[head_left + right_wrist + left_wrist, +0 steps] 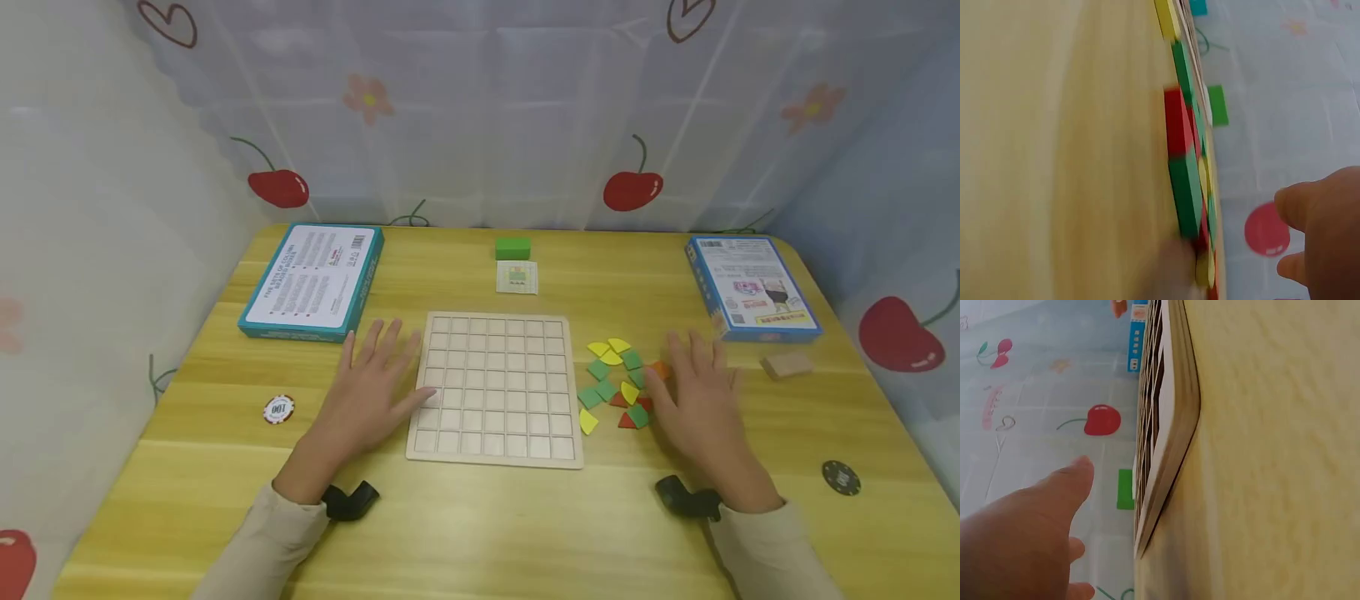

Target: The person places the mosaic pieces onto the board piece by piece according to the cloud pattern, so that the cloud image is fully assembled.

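A pale wooden grid board [497, 381] lies flat in the middle of the table. My left hand [367, 396] is spread at its left side, thumb reaching over the board's left edge. To the right of the board is a loose group of small flat pieces: green squares [597, 370], yellow fan shapes [588, 422], red pieces [626, 422] and an orange one [660, 370]. My right hand [700, 404] is beside that group with fingers extended, holding nothing; it partly covers the orange piece. In the right wrist view, the thumb [1300, 203] appears apart from the green and red pieces.
A small patterned card [517, 277] lies before a green block [513, 248] at the back. A teal-edged box [315, 279] sits back left, a blue box [753, 287] back right. A wooden block [787, 365], a white-red chip [279, 409] and a black chip [842, 477] lie outward.
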Available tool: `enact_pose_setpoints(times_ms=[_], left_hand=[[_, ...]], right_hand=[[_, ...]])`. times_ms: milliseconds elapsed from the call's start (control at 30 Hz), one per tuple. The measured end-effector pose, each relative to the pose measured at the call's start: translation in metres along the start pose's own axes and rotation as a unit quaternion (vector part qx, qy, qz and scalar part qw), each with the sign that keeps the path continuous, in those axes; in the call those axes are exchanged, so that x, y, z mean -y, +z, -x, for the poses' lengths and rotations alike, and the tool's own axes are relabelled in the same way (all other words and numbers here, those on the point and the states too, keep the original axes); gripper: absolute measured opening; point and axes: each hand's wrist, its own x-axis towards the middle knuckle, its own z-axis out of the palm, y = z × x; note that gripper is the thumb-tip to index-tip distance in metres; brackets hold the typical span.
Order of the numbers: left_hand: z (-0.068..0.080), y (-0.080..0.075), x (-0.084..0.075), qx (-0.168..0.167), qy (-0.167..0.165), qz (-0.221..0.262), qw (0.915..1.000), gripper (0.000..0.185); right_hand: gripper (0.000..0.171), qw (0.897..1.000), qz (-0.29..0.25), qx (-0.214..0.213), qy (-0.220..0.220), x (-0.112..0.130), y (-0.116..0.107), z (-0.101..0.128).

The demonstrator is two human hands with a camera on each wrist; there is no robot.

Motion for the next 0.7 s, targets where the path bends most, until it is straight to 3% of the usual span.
enact_pose_setpoints(times_ms=[233, 400, 500, 700], left_hand=[[0.001, 0.003, 0.010, -0.048, 0.006, 0.022, 0.9986, 0.069], [0.000, 0.005, 0.015, -0.093, 0.010, 0.063, 0.9937, 0.059], [0.003, 0.006, 0.016, -0.089, 0.005, 0.080, 0.9927, 0.054], [0.005, 0.005, 0.016, -0.046, -0.006, 0.107, 0.9932, 0.043]], right_hand=[[0.054, 0.994, -0.088, -0.065, 0.006, -0.029, -0.010, 0.004], [0.033, 0.990, -0.084, -0.111, 0.033, -0.037, -0.010, 0.007], [0.026, 0.993, -0.071, -0.091, 0.025, -0.036, -0.009, 0.007], [0.030, 0.996, -0.056, -0.058, 0.031, -0.030, -0.003, 0.008]])
